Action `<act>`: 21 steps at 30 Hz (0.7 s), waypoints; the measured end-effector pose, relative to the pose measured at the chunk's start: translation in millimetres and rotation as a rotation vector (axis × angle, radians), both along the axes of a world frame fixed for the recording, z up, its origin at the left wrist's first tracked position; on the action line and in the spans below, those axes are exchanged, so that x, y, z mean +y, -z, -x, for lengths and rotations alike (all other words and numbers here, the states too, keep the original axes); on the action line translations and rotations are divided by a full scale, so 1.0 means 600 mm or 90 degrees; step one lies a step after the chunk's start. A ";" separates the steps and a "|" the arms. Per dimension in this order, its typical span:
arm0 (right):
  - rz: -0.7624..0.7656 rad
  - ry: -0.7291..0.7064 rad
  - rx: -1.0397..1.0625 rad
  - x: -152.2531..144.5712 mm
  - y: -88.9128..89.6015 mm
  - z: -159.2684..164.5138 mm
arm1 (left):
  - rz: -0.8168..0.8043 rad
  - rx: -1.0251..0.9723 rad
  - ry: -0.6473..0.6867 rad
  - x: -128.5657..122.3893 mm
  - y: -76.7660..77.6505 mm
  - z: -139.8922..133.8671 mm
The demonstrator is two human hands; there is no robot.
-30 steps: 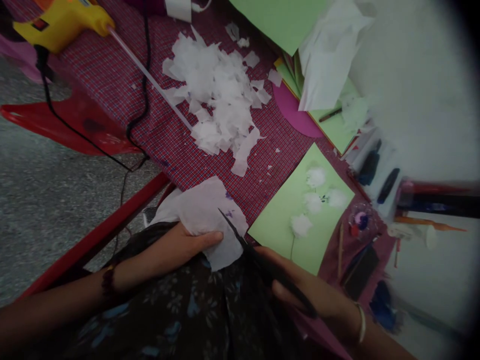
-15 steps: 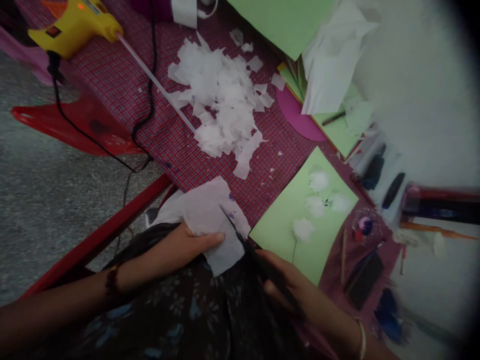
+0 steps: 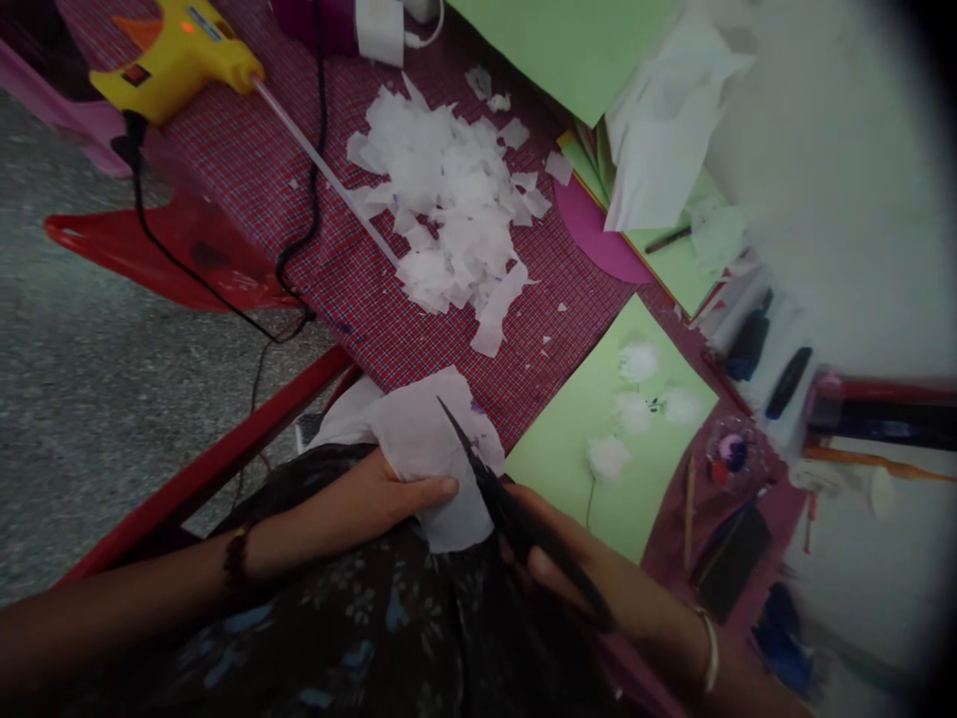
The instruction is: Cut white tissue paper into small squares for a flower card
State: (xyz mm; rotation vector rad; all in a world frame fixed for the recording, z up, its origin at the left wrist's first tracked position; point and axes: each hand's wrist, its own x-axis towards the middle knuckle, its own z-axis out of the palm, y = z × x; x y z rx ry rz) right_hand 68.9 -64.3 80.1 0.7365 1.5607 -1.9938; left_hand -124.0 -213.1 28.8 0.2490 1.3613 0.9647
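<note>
My left hand [image 3: 408,494] pinches a piece of white tissue paper [image 3: 419,419] over my lap, the thumb lying on top. Purple marks show near the paper's right edge. My right hand [image 3: 575,553] grips black scissors [image 3: 515,514], whose blades point up and left across the tissue paper. Just beyond lies a heap of cut white paper pieces [image 3: 449,189] on the checked tablecloth [image 3: 359,314]. To the right, a light green sheet [image 3: 553,449] bears several fluffy white tufts, with a thin stem line below one.
A yellow glue gun [image 3: 179,60] with a lit orange light and a long glue stick lies at the upper left, its black cord hanging off the edge. A red plastic bag [image 3: 171,249] hangs beside the table. Pens, a small clear dish [image 3: 733,454] and green papers sit to the right.
The scissors' blades have shifted slightly up and left over the tissue paper, and they look a little wider apart. The whole view has moved slightly.
</note>
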 end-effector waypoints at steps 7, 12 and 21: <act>0.018 0.062 0.006 -0.007 -0.002 0.012 | 0.002 -0.019 -0.007 -0.005 0.004 -0.005; 0.034 0.061 0.017 -0.007 0.000 0.010 | -0.015 0.001 0.016 0.000 0.005 -0.003; 0.048 0.078 -0.003 -0.009 0.002 0.012 | -0.021 -0.017 0.033 -0.005 0.017 -0.005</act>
